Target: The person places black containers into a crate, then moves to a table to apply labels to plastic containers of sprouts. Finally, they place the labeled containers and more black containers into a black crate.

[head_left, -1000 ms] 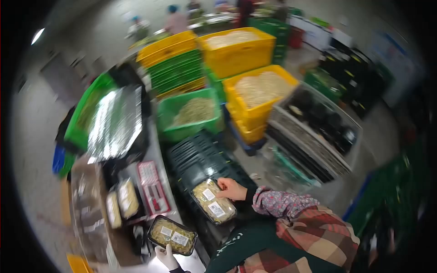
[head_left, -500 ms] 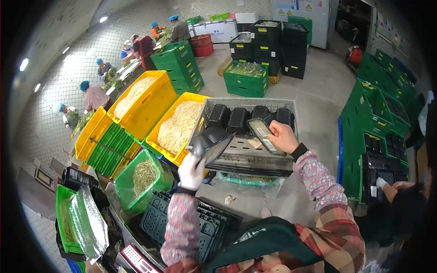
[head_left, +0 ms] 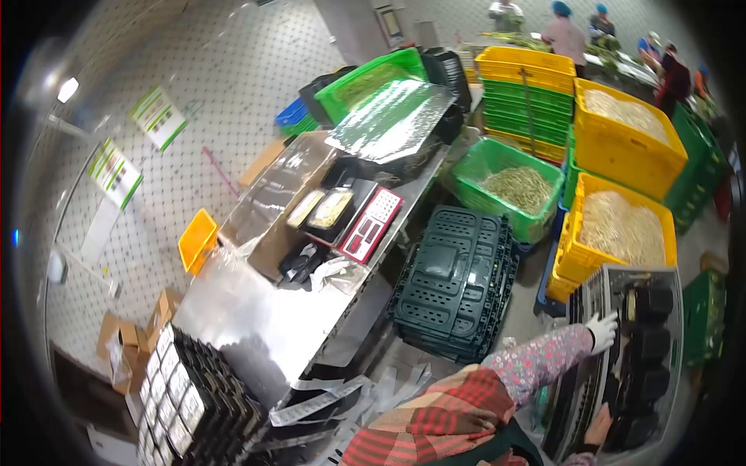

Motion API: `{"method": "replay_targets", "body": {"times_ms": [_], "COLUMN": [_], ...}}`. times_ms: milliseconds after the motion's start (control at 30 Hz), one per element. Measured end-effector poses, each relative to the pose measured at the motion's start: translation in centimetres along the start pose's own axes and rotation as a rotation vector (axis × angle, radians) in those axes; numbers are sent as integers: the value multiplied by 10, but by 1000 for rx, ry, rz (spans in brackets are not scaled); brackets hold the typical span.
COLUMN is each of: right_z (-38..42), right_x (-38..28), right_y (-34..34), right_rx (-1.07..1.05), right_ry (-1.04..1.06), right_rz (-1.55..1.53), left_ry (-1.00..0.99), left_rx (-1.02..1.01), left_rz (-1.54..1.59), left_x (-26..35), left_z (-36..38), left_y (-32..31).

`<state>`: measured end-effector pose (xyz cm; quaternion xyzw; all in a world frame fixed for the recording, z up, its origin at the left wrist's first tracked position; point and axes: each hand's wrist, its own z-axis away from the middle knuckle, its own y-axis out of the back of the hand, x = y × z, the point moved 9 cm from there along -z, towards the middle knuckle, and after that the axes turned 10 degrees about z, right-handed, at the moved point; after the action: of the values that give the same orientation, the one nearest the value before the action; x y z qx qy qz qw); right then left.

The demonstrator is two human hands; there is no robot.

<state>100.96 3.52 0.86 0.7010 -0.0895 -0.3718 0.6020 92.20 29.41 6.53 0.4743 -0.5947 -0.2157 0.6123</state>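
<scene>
A grey plastic crate [head_left: 674, 373] stands at the lower right and holds several black plastic trays [head_left: 646, 346], seen from their undersides. My left hand [head_left: 602, 332], in a white glove, reaches over the crate's near side. Its fingers are stretched out beside the trays, and no tray shows in its grasp. Lower down, my bare right hand [head_left: 598, 426] is at the crate's inner side, with its fingers closed against the edge of a dark tray [head_left: 611, 394]. Part of that hand's grip is hidden.
Yellow crates [head_left: 571, 260] of pale sprouts and a green bin [head_left: 474, 167] stand beyond the crate. Dark green folded crates [head_left: 454, 272] are stacked beside a metal table [head_left: 233, 311] bearing a red-and-white scale [head_left: 373, 224]. Packed trays [head_left: 175, 396] are stacked lower left. People work farther back.
The view has swung left, bringing the table into sight. Both hands have gone from holding black trays above the grey crate to down inside it. The left hand's tray has left its grasp.
</scene>
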Motion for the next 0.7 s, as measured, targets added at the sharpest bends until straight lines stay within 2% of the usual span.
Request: {"method": "replay_targets", "body": {"times_ms": [33, 100, 200, 300, 367, 433, 467, 500, 533, 567, 600, 633, 667, 700], "right_z": [-4, -6, 9, 13, 20, 40, 52, 64, 59, 81, 90, 100, 88, 76], "right_x": [-6, 22, -69, -76, -71, -63, -62, -47, 27, 143, 152, 168, 158, 225], "right_y": [-5, -26, 46, 66, 105, 154, 168, 185, 165, 157, 160, 147, 153, 100], "right_rx": [-186, -102, -57, 170, 496, 820, 963, 1105, 1110, 936, 960, 840, 427, 211], "right_ry": [-140, -245, -52, 122, 203, 122, 75, 9, -89, -393, -469, -820, -1125, -918], "right_rz": [36, 34, 159, -51, 200, 442, 592, 772, 856, 620, 568, 633, 315, 169], "left_ry": [33, 66, 82, 61, 47, 36, -20, 12, 26, 74, 100, 90, 183, -18], "left_rx": [-7, -1, -11, 39, 96, 51, 200, 153, 215, 274, 292, 440, 327, 467], "left_rz": [64, 126, 183, 188, 169, 71, 71, 32, -9, -20, -16, 44, 53, -61], "left_x": [-10, -16, -5, -6, -6, 4, 2, 18, 33, 36, 22, -11, -41, -50], "left_z": [-3, 2, 13, 11, 10, 5, 0, -2, -4, -18, -41, -66, -99, -117], "left_y": [-8, -7, 13, 12, 10, 34, 43, 92, 152, 190, 192, 170, 145, 137]}}
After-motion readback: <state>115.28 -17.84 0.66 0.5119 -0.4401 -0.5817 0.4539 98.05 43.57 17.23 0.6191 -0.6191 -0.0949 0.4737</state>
